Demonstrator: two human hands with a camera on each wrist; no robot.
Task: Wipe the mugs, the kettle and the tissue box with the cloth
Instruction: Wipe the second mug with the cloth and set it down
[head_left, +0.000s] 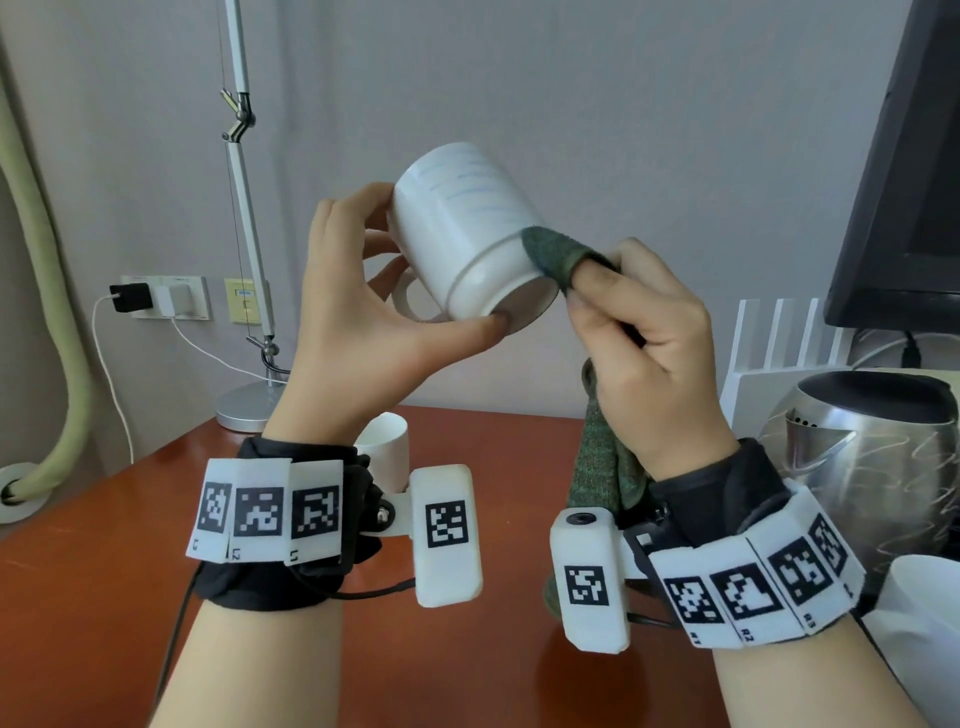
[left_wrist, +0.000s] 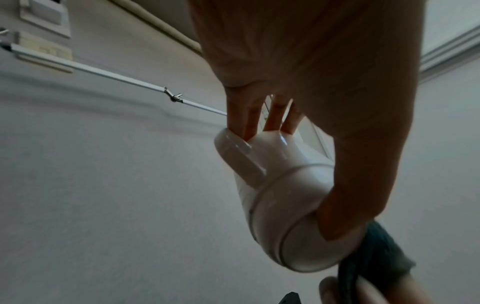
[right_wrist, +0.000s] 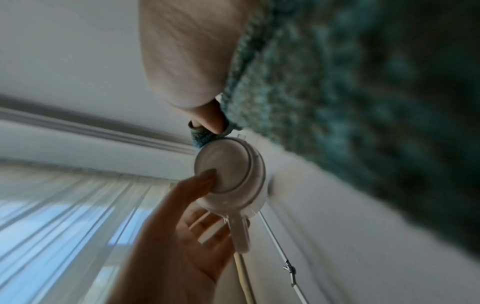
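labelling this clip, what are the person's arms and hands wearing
Bare hands, left and right. Each wrist has a black fabric wrap ringed by white blocks printed with black square codes, plus a white camera pod. A thin black cable trails from the left wrap.

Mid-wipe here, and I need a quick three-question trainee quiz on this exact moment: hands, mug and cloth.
1. True or false: the left hand holds the white mug tilted in the air, thumb on its base.
2. Which part of the green cloth touches the mug? A) a bundle in the palm B) the part wrapped over a fingertip of the right hand C) none.
3. Fill in: the steel kettle stands on the table to the person's ____.

Key: 1 true; 2 B; 3 right.
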